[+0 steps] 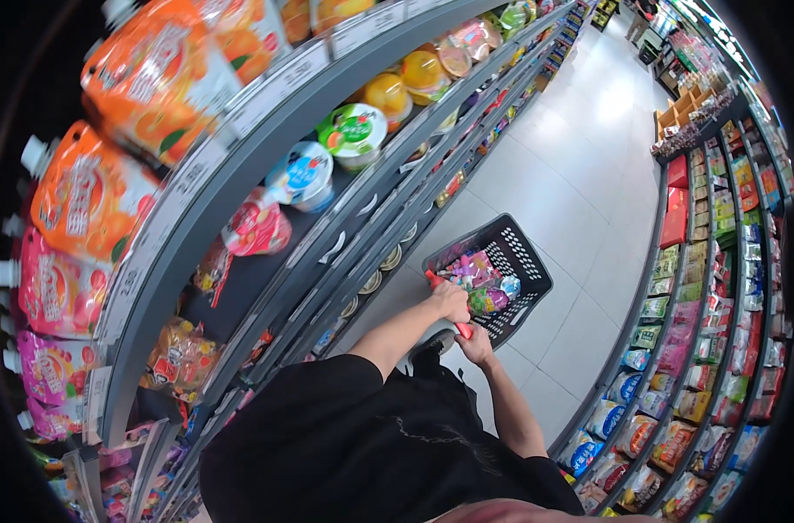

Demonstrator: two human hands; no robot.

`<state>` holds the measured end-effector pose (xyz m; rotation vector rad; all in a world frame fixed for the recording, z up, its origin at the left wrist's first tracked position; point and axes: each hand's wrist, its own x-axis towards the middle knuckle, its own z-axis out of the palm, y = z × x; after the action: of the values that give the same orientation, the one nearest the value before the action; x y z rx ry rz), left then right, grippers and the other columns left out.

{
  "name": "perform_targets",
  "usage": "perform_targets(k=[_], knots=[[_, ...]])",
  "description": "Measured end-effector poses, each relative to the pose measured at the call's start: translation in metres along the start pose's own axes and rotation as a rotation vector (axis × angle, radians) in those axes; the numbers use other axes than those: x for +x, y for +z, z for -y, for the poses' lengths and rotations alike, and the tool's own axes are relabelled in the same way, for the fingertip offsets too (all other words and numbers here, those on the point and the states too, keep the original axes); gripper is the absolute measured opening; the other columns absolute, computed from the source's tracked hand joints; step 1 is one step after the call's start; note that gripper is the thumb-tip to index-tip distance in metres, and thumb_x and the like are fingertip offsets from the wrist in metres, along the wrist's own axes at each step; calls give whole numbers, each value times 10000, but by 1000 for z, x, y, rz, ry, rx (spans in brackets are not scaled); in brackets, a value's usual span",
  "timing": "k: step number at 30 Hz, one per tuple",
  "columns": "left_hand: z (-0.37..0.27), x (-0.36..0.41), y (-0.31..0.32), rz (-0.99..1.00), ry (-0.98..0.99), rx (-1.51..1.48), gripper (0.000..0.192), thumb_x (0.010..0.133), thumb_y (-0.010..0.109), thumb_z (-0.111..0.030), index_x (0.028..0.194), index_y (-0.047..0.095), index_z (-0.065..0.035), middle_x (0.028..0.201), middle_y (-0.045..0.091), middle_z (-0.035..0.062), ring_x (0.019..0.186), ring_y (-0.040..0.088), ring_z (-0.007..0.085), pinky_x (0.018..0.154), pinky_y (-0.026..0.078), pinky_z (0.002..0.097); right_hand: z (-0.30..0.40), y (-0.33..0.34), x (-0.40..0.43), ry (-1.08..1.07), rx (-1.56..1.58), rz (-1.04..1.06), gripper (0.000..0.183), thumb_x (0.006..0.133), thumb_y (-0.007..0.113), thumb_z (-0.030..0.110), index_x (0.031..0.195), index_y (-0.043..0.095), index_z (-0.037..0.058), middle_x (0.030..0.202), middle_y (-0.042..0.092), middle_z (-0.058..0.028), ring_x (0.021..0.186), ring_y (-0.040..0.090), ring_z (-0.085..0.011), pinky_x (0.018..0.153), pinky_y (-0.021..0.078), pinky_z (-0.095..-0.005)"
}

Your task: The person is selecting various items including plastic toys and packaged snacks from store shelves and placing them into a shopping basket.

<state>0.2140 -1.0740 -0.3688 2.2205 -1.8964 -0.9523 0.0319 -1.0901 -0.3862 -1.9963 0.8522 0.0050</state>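
Both of my hands grip the red handle (463, 329) of a black plastic shopping basket (534, 297). My left hand (450, 301) is wrapped around its upper left part. Lower on the same handle, my right hand (476, 345) closes around it near the end. The basket has perforated walls and is in front of my feet, low over the tiled floor; I cannot tell whether it rests there. Inside lie a pink and purple package (478, 267), a purple and green package (487, 301) and a blue and white item (510, 287), partly overlapping.
On my left, a grey shelf unit (194, 196) holds spouted drink pouches (86, 193) and jelly cups (352, 134). Curving along my right is a shelf (671, 392) of bagged snacks. The tiled aisle (567, 176) runs ahead between them, with a person (640, 23) far off.
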Motion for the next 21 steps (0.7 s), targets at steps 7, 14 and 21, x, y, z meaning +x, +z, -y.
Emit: perform_targets(k=[7, 14, 21], knots=[[-31, 60, -28, 124, -61, 35, 441, 675, 586, -369, 917, 735, -32, 980, 707, 210, 955, 687, 330, 845, 531, 418, -29, -61, 34, 41, -16, 42, 279, 729, 655, 232, 809, 636, -35, 753, 621, -272, 765, 629, -425, 725, 500, -455], [-68, 123, -58, 192, -123, 70, 515, 754, 544, -445, 1003, 738, -37, 1103, 692, 182, 1064, 656, 298, 925, 496, 385, -64, -126, 72, 64, -77, 59, 285, 723, 655, 262, 794, 642, -14, 769, 637, -267, 774, 640, -418, 738, 507, -464], [-90, 182, -75, 56, -133, 31, 472, 690, 578, -382, 952, 741, -24, 1036, 702, 200, 995, 677, 336, 848, 535, 424, -88, -190, 107, -9, -100, 87, 289, 719, 651, 251, 765, 621, -33, 759, 630, -275, 764, 636, -425, 745, 505, -468]])
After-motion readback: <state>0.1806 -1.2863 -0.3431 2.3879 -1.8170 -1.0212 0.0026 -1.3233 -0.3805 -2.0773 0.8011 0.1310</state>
